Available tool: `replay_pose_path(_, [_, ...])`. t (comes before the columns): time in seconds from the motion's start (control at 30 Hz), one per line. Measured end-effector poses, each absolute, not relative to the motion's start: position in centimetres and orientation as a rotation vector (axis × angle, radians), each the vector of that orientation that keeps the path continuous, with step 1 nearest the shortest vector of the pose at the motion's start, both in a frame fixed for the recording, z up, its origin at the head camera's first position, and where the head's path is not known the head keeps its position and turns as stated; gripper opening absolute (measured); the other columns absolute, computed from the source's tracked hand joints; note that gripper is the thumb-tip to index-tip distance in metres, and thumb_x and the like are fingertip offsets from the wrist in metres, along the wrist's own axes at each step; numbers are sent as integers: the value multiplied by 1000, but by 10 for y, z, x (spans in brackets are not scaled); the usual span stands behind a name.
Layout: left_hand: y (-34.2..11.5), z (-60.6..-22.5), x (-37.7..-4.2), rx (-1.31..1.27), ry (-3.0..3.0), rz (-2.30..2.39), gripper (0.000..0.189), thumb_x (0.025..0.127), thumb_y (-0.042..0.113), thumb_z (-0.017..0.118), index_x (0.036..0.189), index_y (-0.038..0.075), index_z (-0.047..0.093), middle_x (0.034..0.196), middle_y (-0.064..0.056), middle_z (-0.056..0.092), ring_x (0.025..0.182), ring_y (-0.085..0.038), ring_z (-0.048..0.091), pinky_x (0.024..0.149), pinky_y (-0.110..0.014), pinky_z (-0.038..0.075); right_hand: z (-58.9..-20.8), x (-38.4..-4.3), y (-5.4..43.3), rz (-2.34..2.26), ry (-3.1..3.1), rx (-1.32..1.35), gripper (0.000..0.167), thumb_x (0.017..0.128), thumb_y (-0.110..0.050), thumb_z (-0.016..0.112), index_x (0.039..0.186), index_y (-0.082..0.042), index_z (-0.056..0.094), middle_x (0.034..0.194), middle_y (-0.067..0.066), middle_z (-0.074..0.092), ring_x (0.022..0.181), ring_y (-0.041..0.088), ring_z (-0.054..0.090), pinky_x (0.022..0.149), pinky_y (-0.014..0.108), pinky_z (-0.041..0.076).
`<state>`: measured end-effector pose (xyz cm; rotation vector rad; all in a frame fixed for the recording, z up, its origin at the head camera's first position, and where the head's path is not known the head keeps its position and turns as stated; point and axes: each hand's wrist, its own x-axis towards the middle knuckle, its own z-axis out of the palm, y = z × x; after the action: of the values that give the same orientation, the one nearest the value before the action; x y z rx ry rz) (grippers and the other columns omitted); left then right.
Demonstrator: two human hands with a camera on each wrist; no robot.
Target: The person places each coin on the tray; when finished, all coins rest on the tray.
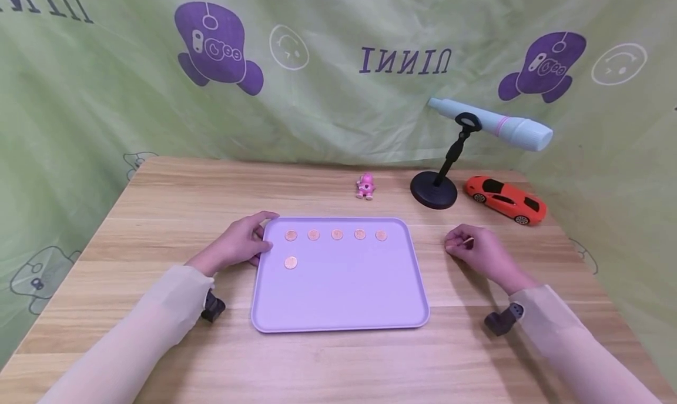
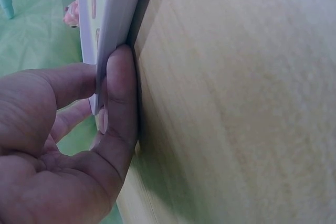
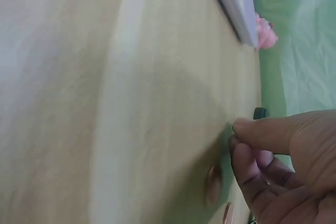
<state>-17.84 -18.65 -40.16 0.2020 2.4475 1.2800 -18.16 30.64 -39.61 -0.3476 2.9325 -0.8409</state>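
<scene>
A light purple tray (image 1: 338,295) lies on the table. Several copper coins (image 1: 337,234) form a row along its far side, with one more coin (image 1: 291,263) below the row's left end. My left hand (image 1: 240,243) grips the tray's far left edge. One finger (image 2: 122,77) is under the rim in the left wrist view. Right of the tray, my right hand (image 1: 478,251) is low over the table, thumb and index fingertips together. Whether a coin is between them is hidden. In the right wrist view, two copper coins (image 3: 213,186) (image 3: 228,213) are near the fingers.
A pink figurine (image 1: 365,186) stands behind the tray. At the back right, a black stand (image 1: 435,190) holds a light blue microphone (image 1: 492,122). A red toy car (image 1: 506,200) is beside it. Green printed cloth (image 1: 328,116) hangs behind the wooden table (image 1: 338,369).
</scene>
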Motion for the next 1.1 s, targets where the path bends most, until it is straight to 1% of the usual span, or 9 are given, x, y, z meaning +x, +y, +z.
replay_pose_path(0.17, [-187, -401, -178, 204, 2442, 1287, 65, 97, -5, 63, 157, 1, 38, 104, -22, 57, 74, -18, 68, 61, -35, 68, -392, -183, 295, -967, 2864, -284, 21, 93, -11, 78, 110, 0, 72, 97, 13, 74, 82, 13, 64, 68, 16, 57])
replay_pose_path(0.3, [-187, -400, -178, 207, 2447, 1280, 65, 97, -5, 62, 157, 1, 38, 104, -22, 57, 74, -18, 68, 61, -34, 68, -389, -184, 278, -1076, 2799, -303, 25, 93, -12, 79, 113, 0, 72, 102, 15, 76, 85, 9, 66, 74, 13, 59])
replay_pose_path(0.37, [-186, -400, -178, 207, 2449, 1278, 65, 97, -6, 62, 157, 1, 38, 104, -22, 57, 73, -18, 68, 61, -34, 68, -388, -185, 267, -1129, 2770, -317, 25, 93, -11, 79, 114, 1, 72, 102, 15, 76, 85, 7, 67, 75, 12, 59])
replay_pose_path(0.57, [-186, -400, -177, 196, 2450, 1281, 65, 97, -5, 63, 157, 1, 39, 104, -21, 55, 73, -17, 68, 60, -34, 67, -391, -189, 228, -1273, 2640, -397, 25, 92, -3, 77, 115, 5, 71, 103, 19, 74, 86, 11, 68, 74, 15, 61])
replay_pose_path(0.73, [-186, -400, -176, 195, 2452, 1285, 64, 97, -6, 63, 156, 1, 39, 103, -20, 55, 72, -17, 67, 60, -33, 67, -395, -190, 193, -1286, 2563, -487, 22, 92, -4, 77, 113, 3, 74, 102, 18, 75, 87, 13, 68, 74, 15, 60])
replay_pose_path(0.93, [-186, -400, -176, 201, 2461, 1281, 64, 96, -6, 63, 156, 0, 40, 103, -21, 57, 72, -16, 67, 60, -33, 67, -401, -187, 152, -1298, 2455, -630, 18, 91, 2, 75, 109, 3, 75, 97, 17, 77, 83, 9, 69, 74, 17, 62])
replay_pose_path(1.1, [-186, -399, -176, 197, 2463, 1276, 65, 96, -6, 63, 156, 0, 40, 102, -21, 57, 70, -16, 67, 60, -34, 67, -405, -184, 123, -1264, 2392, -684, 12, 92, -4, 77, 103, 0, 75, 91, 11, 74, 78, 6, 65, 70, 16, 60])
